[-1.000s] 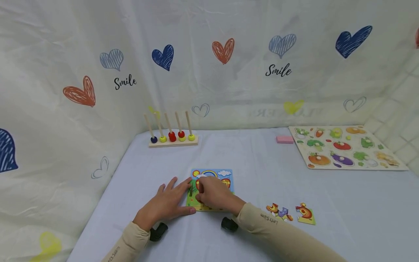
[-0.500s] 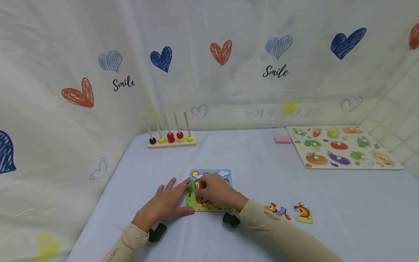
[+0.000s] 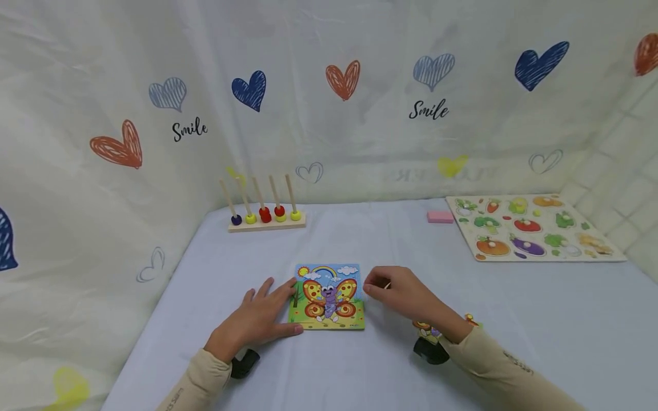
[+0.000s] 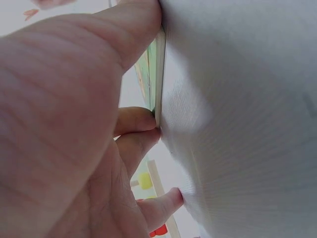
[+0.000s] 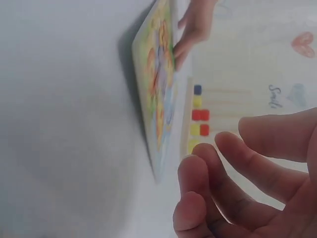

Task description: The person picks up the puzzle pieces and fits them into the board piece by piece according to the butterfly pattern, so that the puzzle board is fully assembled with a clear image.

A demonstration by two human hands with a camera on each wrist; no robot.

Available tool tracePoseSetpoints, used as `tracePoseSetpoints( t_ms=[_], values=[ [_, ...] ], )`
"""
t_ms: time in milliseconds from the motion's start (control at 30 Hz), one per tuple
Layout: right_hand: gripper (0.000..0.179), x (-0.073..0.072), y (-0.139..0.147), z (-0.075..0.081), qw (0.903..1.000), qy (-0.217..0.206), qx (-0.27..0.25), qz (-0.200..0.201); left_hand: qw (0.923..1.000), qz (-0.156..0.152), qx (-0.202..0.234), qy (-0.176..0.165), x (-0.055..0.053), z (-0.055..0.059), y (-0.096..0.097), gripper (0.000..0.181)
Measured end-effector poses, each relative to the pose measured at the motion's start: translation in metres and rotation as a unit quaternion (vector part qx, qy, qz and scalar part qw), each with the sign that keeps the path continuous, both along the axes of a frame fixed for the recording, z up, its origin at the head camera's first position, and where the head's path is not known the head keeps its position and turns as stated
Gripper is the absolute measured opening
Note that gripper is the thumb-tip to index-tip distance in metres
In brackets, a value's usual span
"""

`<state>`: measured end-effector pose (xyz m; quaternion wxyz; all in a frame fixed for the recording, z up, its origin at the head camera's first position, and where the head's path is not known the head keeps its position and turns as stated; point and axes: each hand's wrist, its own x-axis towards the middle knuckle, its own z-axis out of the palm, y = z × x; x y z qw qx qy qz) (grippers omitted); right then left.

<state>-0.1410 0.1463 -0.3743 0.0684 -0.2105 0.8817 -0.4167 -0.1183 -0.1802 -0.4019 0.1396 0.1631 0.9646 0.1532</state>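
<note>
A small butterfly picture puzzle (image 3: pixel 329 297) lies flat on the white-covered table, with a purple-bodied butterfly under a rainbow. My left hand (image 3: pixel 257 317) rests at its left side, fingers spread. In the left wrist view the thumb and two fingertips touch the edge of the puzzle board (image 4: pixel 159 74). To the right of the board hovers my right hand (image 3: pixel 406 291), its fingers loosely bent; the right wrist view shows nothing between them (image 5: pixel 252 183). Loose puzzle pieces (image 3: pixel 422 326) lie under and beside the right wrist, partly hidden by it.
At the back left stands a peg abacus (image 3: pixel 267 222) with coloured beads. A pink block (image 3: pixel 440 217) lies at the back right, beside a large vegetable puzzle board (image 3: pixel 534 228). A curtain with printed hearts hangs behind the table.
My right hand has lifted off the puzzle and moved right, uncovering the butterfly picture. Its forearm now partly covers the loose pieces. The left hand has stayed at the board's left edge.
</note>
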Motion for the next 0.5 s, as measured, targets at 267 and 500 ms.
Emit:
tracePoseSetpoints(
  t_ms=[267, 500],
  values=[
    [0.013, 0.014, 0.047, 0.001, 0.9997, 0.010, 0.020, 0.012, 1.0000, 0.005, -0.007, -0.004, 0.000, 0.002, 0.001, 0.097],
    [0.016, 0.030, 0.074, 0.000, 0.9991, -0.004, 0.039, 0.015, 0.9999, 0.001, -0.008, -0.008, 0.000, 0.004, 0.001, 0.096]
  ],
)
